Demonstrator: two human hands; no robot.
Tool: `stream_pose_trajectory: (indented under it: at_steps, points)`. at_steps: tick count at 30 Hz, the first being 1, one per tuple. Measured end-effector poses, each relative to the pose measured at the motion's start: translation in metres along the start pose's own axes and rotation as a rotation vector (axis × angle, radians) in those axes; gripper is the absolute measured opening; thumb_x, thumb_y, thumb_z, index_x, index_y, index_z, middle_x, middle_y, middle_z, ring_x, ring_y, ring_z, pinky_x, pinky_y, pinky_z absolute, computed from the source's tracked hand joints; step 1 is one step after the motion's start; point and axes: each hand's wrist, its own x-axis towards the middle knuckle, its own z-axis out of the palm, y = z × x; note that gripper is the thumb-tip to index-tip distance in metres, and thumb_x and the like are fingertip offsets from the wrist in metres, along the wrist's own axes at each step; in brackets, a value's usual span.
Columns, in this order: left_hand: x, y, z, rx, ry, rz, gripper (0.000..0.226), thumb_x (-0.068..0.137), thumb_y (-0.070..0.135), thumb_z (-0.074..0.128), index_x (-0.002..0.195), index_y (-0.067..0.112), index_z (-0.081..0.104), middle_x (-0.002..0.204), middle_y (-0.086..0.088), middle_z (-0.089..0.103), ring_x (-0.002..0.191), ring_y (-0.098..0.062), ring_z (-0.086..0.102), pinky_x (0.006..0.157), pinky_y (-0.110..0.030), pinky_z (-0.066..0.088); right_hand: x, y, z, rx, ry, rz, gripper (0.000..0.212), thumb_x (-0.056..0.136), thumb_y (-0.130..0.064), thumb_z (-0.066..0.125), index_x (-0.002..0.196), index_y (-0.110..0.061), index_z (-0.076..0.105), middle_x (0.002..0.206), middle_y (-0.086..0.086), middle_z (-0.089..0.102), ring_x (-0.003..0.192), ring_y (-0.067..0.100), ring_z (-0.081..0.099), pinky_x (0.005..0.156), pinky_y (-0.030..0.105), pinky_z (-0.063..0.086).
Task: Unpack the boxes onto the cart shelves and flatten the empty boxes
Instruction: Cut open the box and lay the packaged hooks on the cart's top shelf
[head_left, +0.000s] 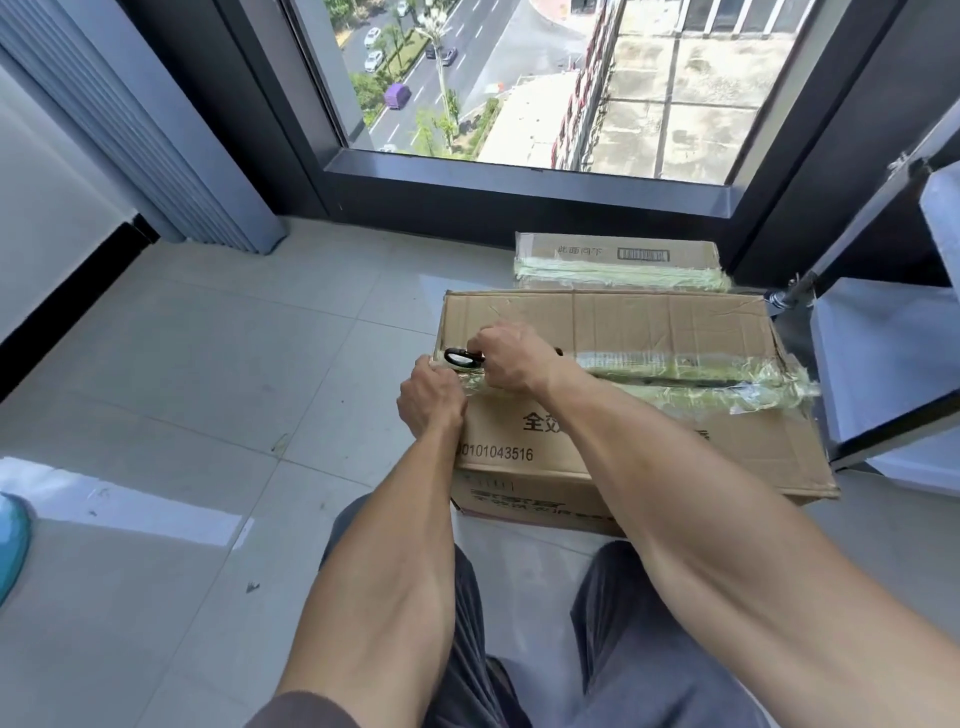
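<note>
A large brown cardboard box (670, 322) lies on the tiled floor, its top seam covered by wrinkled clear tape (727, 379). My right hand (511, 358) grips black-handled scissors (461, 358) at the left end of that seam; the blades are hidden under the hand. My left hand (431, 397) curls over the box's left top edge, next to the scissors. A second, smaller taped box (613, 260) sits just behind the first one, by the window. The cart (883, 332) stands at the right with white shelves and a metal frame.
A floor-to-ceiling window with a dark frame (519, 192) runs behind the boxes. A folded grey blind (156, 140) stands at the left. Pale floor tiles (234, 364) spread to the left of the box. A teal object (13, 545) shows at the left edge.
</note>
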Motion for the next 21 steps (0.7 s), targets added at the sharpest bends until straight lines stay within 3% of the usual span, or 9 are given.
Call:
stream_pose_trajectory:
  at_steps: [3,7,11,15,21]
  points:
    - [0.001,0.001,0.000,0.012,-0.007,-0.008,0.034,0.099,0.024,0.035,0.114,0.018,0.065,0.111,-0.018,0.068,0.099,-0.037,0.061,0.073,-0.035,0.036,0.004,-0.002,-0.001,-0.059,0.005,-0.067,0.028,0.081,0.003,0.047,0.094,-0.009,0.069,0.091,0.008,0.066,0.086,0.027,0.060,0.074,0.033,0.042]
    - [-0.002,-0.001,0.002,0.054,0.002,0.036,0.033,0.100,0.025,0.033,0.112,0.014,0.062,0.107,-0.017,0.068,0.095,-0.037,0.062,0.072,-0.036,0.038,-0.002,-0.011,0.008,-0.085,0.030,-0.080,0.023,0.089,0.001,0.047,0.095,-0.005,0.068,0.096,0.011,0.063,0.081,0.027,0.060,0.071,0.031,0.036]
    - [-0.005,-0.002,0.002,0.069,0.018,0.061,0.031,0.100,0.024,0.031,0.110,0.012,0.059,0.105,-0.017,0.069,0.093,-0.037,0.062,0.071,-0.036,0.037,-0.007,-0.020,0.016,-0.096,0.026,-0.052,0.025,0.096,-0.002,0.045,0.104,-0.005,0.068,0.103,0.011,0.062,0.091,0.028,0.065,0.081,0.037,0.050]
    - [-0.009,-0.002,0.001,0.086,0.008,0.092,0.025,0.097,0.023,0.035,0.108,0.012,0.055,0.103,-0.016,0.069,0.091,-0.037,0.062,0.067,-0.036,0.038,-0.009,-0.018,0.013,-0.174,-0.005,-0.084,0.025,0.095,-0.003,0.045,0.105,-0.007,0.068,0.106,0.009,0.064,0.094,0.026,0.066,0.077,0.038,0.053]
    - [-0.013,-0.001,-0.001,0.103,-0.007,0.106,0.017,0.092,0.016,0.043,0.105,0.013,0.052,0.101,-0.013,0.068,0.088,-0.036,0.062,0.067,-0.035,0.038,-0.015,-0.002,-0.005,-0.272,-0.067,-0.037,0.024,0.092,0.004,0.049,0.094,-0.007,0.069,0.092,0.006,0.070,0.077,0.023,0.065,0.071,0.036,0.054]
